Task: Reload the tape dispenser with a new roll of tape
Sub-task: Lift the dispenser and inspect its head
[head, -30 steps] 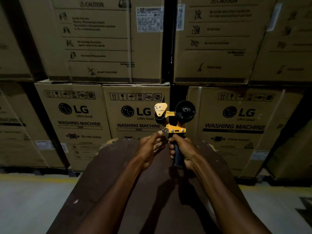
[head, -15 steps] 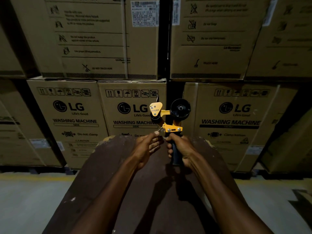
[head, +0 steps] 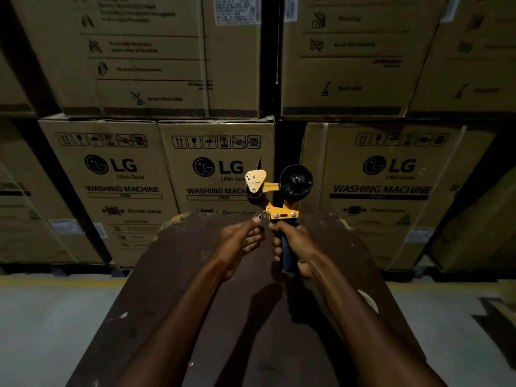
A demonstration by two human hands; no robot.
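A yellow and black tape dispenser [head: 279, 194] stands upright above a dark brown table [head: 173, 303]. My right hand [head: 296, 241] is wrapped around its black handle. Its black spool hub [head: 296, 181] at the upper right carries no roll. My left hand [head: 240, 241] sits just left of the handle, thumb and forefinger pinched at a small metal part at the yellow bracket's left end. A pale round object [head: 370, 301], partly hidden behind my right forearm, lies on the table; I cannot tell whether it is a tape roll.
Stacked cardboard washing-machine boxes [head: 217, 169] form a wall right behind the table. Grey concrete floor [head: 50, 331] with a yellow line lies on both sides of the table. The light is dim.
The hands and the dispenser keep the same pose. Only the head camera has shifted slightly.
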